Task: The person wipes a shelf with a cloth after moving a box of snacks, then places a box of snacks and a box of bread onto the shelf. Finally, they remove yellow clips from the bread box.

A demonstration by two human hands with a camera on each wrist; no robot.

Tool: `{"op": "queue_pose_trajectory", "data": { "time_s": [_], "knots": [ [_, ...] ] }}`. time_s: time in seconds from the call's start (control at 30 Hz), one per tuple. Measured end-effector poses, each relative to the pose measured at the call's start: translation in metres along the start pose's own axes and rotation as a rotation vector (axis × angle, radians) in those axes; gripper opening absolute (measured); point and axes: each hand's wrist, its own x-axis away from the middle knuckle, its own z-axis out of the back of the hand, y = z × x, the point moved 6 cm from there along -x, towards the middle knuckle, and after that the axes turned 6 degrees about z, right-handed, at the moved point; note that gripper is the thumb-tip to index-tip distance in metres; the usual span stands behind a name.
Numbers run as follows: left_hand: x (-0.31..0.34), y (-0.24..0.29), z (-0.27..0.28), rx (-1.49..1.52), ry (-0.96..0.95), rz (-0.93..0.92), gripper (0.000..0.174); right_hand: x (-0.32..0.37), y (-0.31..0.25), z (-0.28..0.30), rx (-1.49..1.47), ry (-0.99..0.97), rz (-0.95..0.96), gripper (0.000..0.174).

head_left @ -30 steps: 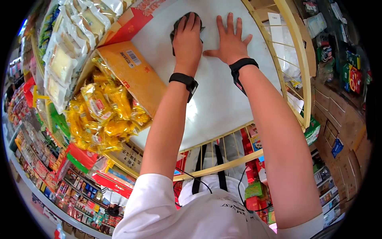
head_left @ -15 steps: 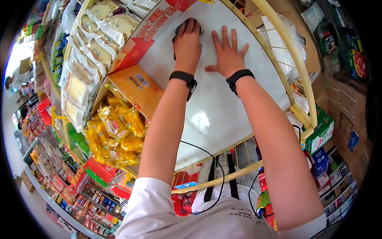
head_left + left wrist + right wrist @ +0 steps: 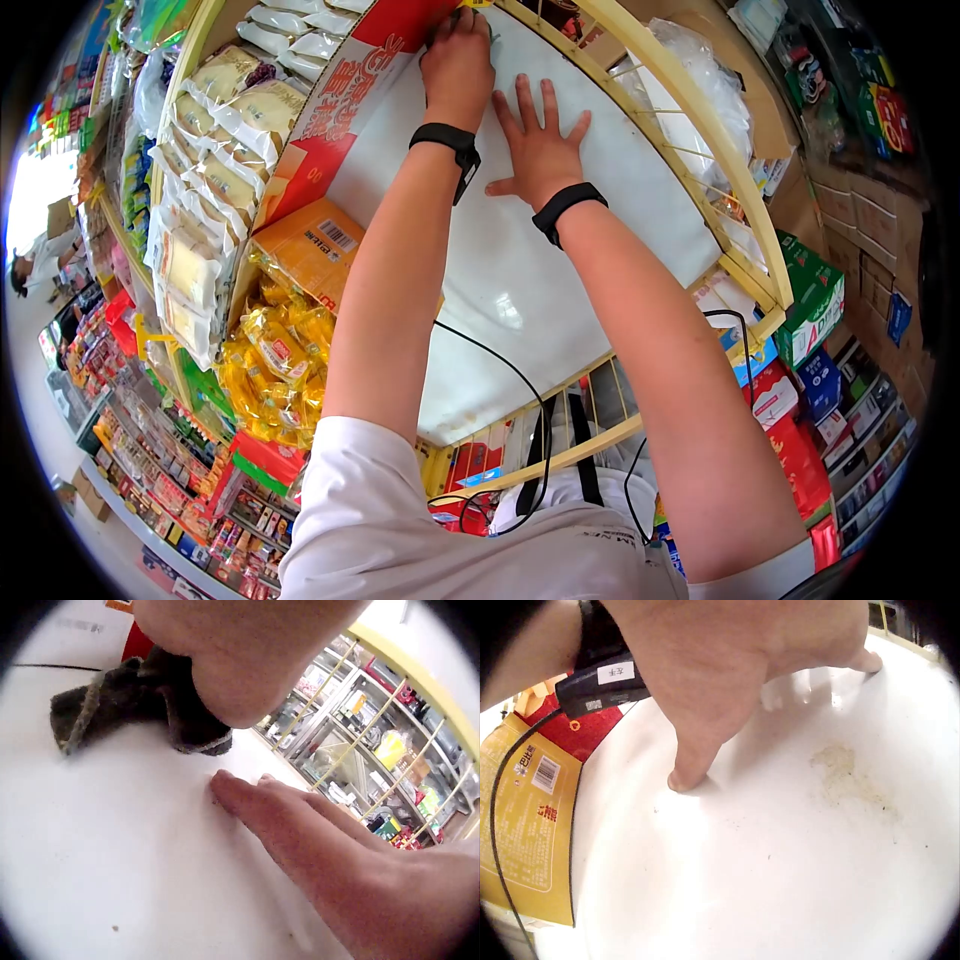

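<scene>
My left hand [image 3: 458,68] is at the far end of a white shelf surface [image 3: 480,270], beside a red printed carton wall [image 3: 352,92]. It grips a dark bunched cloth [image 3: 112,709] against the surface; in the head view the hand hides nearly all of it. Closer to me and to the right, my right hand [image 3: 540,150] rests with spread fingers on the white surface, holding nothing. Its thumb [image 3: 690,769] presses the surface in the right wrist view, where a yellowish smear [image 3: 847,776] and small specks also show.
Yellow-wrapped snacks [image 3: 275,370] fill an orange carton [image 3: 315,250] at the left, with white-packed breads [image 3: 215,170] behind it. A pale yellow rail [image 3: 745,190] borders the surface on the right and front. A black cable [image 3: 500,365] hangs across the near part.
My left hand has slid the cloth farther away, up to the red carton wall. The right hand stays spread on the surface, now a little left in the view. The head view has shifted.
</scene>
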Motion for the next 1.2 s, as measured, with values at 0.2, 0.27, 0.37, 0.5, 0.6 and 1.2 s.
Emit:
{"op": "queue_pose_trajectory", "data": {
  "time_s": [0.2,0.27,0.37,0.5,0.6,1.2],
  "knots": [
    [0.047,0.015,0.004,0.142,-0.049,-0.003,0.045,-0.003,-0.002,-0.007,0.04,-0.06,-0.032,0.124],
    [0.037,0.013,0.004,0.175,-0.087,-0.018,0.046,-0.004,-0.001,-0.004,0.023,-0.054,-0.028,0.123],
    [0.012,0.006,-0.005,0.14,-0.051,-0.041,0.05,-0.002,-0.002,-0.001,-0.029,-0.017,-0.019,0.123],
    [-0.013,0.01,-0.005,0.188,-0.011,-0.073,0.053,0.0,0.002,-0.003,-0.061,0.057,0.0,0.124],
    [-0.017,0.014,-0.003,0.242,-0.006,0.0,0.043,0.002,0.002,-0.004,-0.069,0.074,0.004,0.124],
    [-0.016,0.009,-0.014,0.201,0.077,-0.014,0.044,0.093,0.084,-0.038,-0.171,0.101,0.0,0.117]
  ]
}}
